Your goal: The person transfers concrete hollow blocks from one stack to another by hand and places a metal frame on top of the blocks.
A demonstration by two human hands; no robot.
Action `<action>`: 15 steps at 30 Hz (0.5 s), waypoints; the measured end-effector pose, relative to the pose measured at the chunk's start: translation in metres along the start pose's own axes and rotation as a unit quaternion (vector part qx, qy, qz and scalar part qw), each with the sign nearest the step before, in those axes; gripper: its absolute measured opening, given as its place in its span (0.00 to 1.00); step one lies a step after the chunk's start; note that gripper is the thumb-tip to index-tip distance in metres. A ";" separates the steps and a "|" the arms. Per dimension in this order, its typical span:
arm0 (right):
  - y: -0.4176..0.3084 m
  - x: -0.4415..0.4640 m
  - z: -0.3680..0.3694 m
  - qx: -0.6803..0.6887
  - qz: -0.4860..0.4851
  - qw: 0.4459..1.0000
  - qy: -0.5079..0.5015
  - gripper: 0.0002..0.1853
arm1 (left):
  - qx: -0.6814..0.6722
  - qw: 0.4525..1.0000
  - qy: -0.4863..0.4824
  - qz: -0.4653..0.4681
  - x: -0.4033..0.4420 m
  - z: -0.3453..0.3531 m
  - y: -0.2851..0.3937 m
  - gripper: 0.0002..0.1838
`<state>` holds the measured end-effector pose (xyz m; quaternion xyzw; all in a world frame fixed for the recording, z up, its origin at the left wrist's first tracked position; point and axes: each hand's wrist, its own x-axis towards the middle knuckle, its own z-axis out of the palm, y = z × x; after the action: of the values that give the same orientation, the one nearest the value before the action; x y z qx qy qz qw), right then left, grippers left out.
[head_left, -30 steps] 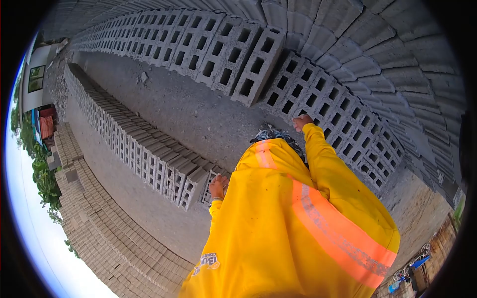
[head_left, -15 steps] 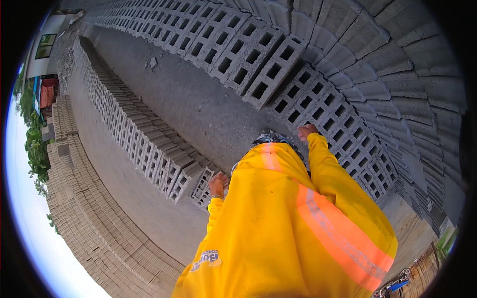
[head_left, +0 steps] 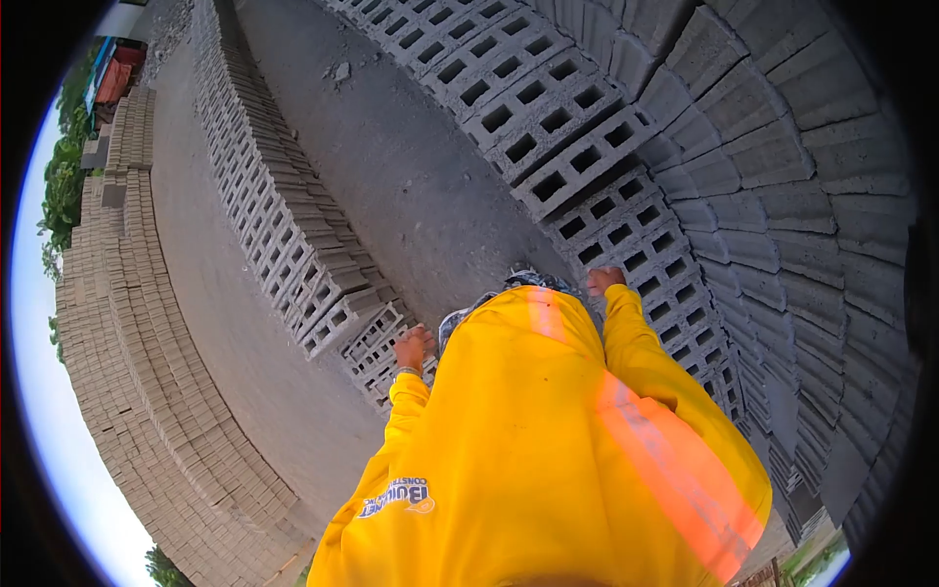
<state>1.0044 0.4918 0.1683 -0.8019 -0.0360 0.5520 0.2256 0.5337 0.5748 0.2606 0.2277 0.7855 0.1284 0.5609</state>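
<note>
My left hand [head_left: 416, 347] hangs beside my yellow shirt [head_left: 528, 440], its fingers loosely curled with nothing visible in them. Behind it in the view is the near end of a low row of hollow concrete blocks [head_left: 264, 225]. On the other side, my right hand [head_left: 604, 281] is curled in a loose fist, and I see nothing in it. It overlaps a wall of stacked hollow blocks [head_left: 636, 262] in the view; whether it touches them I cannot tell. One hollow block [head_left: 585, 157] juts out above that stack. Below me, my shoes are partly hidden by the shirt.
A grey dirt aisle [head_left: 381, 166] runs between the two block rows, with a small lump of rubble [head_left: 342, 71] on it. Tall stacks of blocks [head_left: 792, 196] rise at right. More stacked blocks [head_left: 137, 342] stand far left, near greenery [head_left: 64, 186].
The view has turned and shifted, so the block rows sit at a different angle. My left hand is slightly higher in view, and my right hand is slightly lower.
</note>
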 end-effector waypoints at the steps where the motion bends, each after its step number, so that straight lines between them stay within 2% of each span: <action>1: 0.017 0.022 0.004 0.036 -0.010 0.999 -0.016 0.20 | -0.007 1.000 -0.001 0.003 0.010 -0.005 -0.007 0.21; 3: 0.029 0.036 0.004 0.017 -0.012 0.999 -0.030 0.21 | -0.018 1.000 0.009 0.020 0.013 -0.009 -0.015 0.20; 7: 0.008 0.021 -0.004 -0.057 -0.005 0.998 -0.040 0.21 | -0.058 0.996 0.057 0.038 0.018 -0.014 -0.028 0.14; 15: -0.028 0.006 0.000 -0.058 -0.039 0.997 -0.016 0.18 | -0.153 0.979 0.126 0.038 0.033 -0.028 -0.056 0.14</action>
<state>1.0123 0.5192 0.1742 -0.8030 -0.1027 0.5523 0.1990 0.4871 0.5446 0.2174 0.1507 0.8119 0.2956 0.4803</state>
